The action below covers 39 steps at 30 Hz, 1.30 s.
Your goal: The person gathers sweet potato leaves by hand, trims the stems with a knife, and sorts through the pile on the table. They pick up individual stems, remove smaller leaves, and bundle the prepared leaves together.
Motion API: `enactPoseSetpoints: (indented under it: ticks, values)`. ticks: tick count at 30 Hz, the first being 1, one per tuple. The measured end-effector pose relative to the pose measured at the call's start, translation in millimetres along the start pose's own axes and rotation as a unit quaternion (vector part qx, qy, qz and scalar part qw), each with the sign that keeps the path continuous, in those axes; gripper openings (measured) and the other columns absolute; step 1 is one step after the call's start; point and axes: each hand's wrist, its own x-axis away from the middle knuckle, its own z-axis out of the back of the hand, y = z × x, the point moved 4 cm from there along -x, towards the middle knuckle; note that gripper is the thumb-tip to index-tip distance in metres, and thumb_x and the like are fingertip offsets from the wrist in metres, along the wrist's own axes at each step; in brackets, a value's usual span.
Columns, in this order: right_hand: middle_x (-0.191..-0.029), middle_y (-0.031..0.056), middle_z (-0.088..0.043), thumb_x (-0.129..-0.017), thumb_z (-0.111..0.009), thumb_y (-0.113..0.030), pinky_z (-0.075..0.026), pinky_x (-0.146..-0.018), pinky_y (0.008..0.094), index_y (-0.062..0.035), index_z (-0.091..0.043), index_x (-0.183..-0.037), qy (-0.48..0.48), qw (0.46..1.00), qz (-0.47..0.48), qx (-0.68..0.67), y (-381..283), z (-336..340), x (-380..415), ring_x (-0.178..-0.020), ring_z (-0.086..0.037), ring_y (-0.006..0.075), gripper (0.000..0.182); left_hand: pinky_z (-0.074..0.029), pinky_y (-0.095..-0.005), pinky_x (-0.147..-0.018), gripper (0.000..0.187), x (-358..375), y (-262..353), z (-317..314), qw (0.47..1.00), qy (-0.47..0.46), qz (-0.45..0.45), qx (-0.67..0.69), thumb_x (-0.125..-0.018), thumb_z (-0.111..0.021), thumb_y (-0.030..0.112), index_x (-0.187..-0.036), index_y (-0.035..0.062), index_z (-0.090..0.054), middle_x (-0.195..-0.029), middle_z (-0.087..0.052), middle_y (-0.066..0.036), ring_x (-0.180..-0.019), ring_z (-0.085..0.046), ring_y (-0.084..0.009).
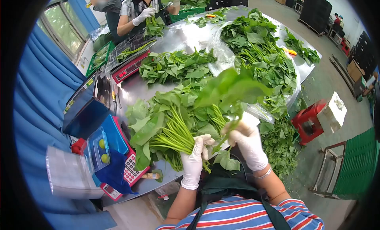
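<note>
My left hand (194, 160), in a white glove, is closed round the stems of a thick bunch of leafy greens (176, 129), whose leaves point up and to the left. Just right of it, my right hand (246, 143), also gloved in white, pinches the stem of a single leafy sprig (233, 89). Its big leaves are blurred and hang over the table. One heart-shaped leaf (227, 160) dangles between my two hands. Beyond them, heaps of the same greens (178, 65) lie on the metal table (186, 36).
A red scale (128, 71) and a pink scale with keypad (132, 166) stand at the left, near a clear plastic box (97, 151). Co-workers (138, 16) with gloved hands hold greens across the table. A red stool (308, 123) and green crate (356, 166) are at the right.
</note>
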Motion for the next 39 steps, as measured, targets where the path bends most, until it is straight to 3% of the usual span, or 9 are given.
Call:
enactPoseSetpoints:
  ticks: [4,15,16,19,22,24,30,38,39]
  values:
    - [-0.084,0.0031,-0.065,-0.080,-0.067,-0.009,-0.046,-0.062,0.0192,-0.0016,-0.062,-0.095,0.053,0.992,0.116,0.006,-16.2,18.7,2.9,-0.067,-0.057,0.0064,0.018,-0.045,-0.0246,-0.058,0.036,-4.1,1.6,1.7,1.000,-0.009,-0.014,-0.017,-0.094,-0.048,0.030,-0.102,-0.0033,-0.060,-0.089,-0.066,-0.015,-0.062,-0.059,-0.0133]
    - [-0.070,0.0037,-0.063,-0.082,-0.067,-0.015,-0.047,-0.053,0.0211,0.0017,-0.061,-0.096,-0.061,0.978,0.041,0.197,1.4,-37.8,2.6,-0.059,-0.060,0.0074,0.023,-0.044,-0.0228,-0.068,0.028,7.1,0.7,1.6,0.999,0.022,-0.049,0.004,-0.095,-0.049,0.023,-0.106,-0.0018,-0.057,-0.083,-0.062,-0.002,-0.075,-0.056,-0.0090]
    - [-0.070,0.0055,-0.061,-0.082,-0.067,-0.016,-0.046,-0.052,0.0213,0.0023,-0.061,-0.095,-0.048,0.920,0.191,0.338,-10.3,-41.9,0.9,-0.054,-0.059,0.0088,0.023,-0.043,-0.0228,-0.068,0.029,7.9,2.0,2.7,0.998,0.003,-0.060,-0.011,-0.095,-0.048,0.022,-0.107,-0.0021,-0.057,-0.082,-0.062,-0.002,-0.074,-0.056,-0.0092]
    - [-0.073,0.0074,-0.060,-0.082,-0.066,-0.017,-0.046,-0.053,0.0236,0.0016,-0.061,-0.094,-0.056,0.880,0.236,0.409,-11.4,-43.8,-5.3,-0.055,-0.059,0.0113,0.023,-0.044,-0.0213,-0.061,0.028,11.9,4.6,3.5,0.997,-0.015,-0.066,-0.025,-0.096,-0.047,0.024,-0.104,-0.0012,-0.057,-0.076,-0.062,-0.004,-0.065,-0.056,-0.0094]
    - [-0.077,0.0086,-0.061,-0.081,-0.066,-0.017,-0.047,-0.057,0.0262,0.0001,-0.062,-0.093,-0.060,0.973,0.049,0.215,-2.5,-45.0,-7.8,-0.060,-0.059,0.0145,0.021,-0.041,-0.0192,-0.050,0.028,18.3,2.0,4.8,0.997,-0.027,-0.017,0.066,-0.094,-0.050,0.027,-0.097,0.0008,-0.058,-0.069,-0.060,-0.004,-0.054,-0.053,-0.0082]
    - [-0.076,0.0077,-0.061,-0.081,-0.066,-0.016,-0.047,-0.058,0.0263,-0.0006,-0.062,-0.094,-0.058,0.950,0.098,0.290,-9.5,-48.6,-9.4,-0.062,-0.059,0.0136,0.020,-0.036,-0.0186,-0.040,0.031,21.0,-3.2,-0.8,0.983,-0.161,-0.011,0.084,-0.091,-0.054,0.032,-0.090,0.0022,-0.057,-0.063,-0.057,-0.003,-0.046,-0.048,-0.0070]
    - [-0.078,-0.0007,-0.057,-0.080,-0.067,-0.012,-0.035,-0.048,0.0217,-0.0045,-0.060,-0.097,0.000,0.925,0.226,0.305,-15.9,-57.2,-10.4,-0.050,-0.037,0.0060,0.020,-0.030,-0.0208,-0.038,0.030,24.5,5.7,36.0,0.989,-0.106,-0.040,0.096,-0.089,-0.057,0.034,-0.082,0.0046,-0.052,-0.054,-0.048,0.000,-0.041,-0.041,-0.0080]
    - [-0.059,0.0062,-0.056,-0.082,-0.063,-0.019,-0.039,-0.048,0.0260,-0.0053,-0.064,-0.086,-0.061,0.921,0.116,0.366,54.9,-57.1,-36.1,-0.048,-0.048,0.0124,0.014,-0.027,-0.0218,-0.039,0.035,22.8,28.1,111.9,0.978,0.003,-0.136,0.158,-0.083,-0.064,0.036,-0.075,0.0080,-0.045,-0.057,-0.043,0.001,-0.041,-0.036,-0.0079]
    - [-0.063,-0.0002,-0.057,-0.081,-0.066,-0.017,-0.040,-0.049,0.0218,-0.0031,-0.064,-0.089,-0.087,0.901,0.124,0.406,54.7,-64.5,-34.1,-0.053,-0.049,0.0036,0.016,-0.028,-0.0219,-0.039,0.033,25.0,25.6,112.4,0.981,0.006,-0.135,0.139,-0.083,-0.065,0.034,-0.077,0.0076,-0.046,-0.057,-0.044,0.000,-0.042,-0.038,-0.0087]
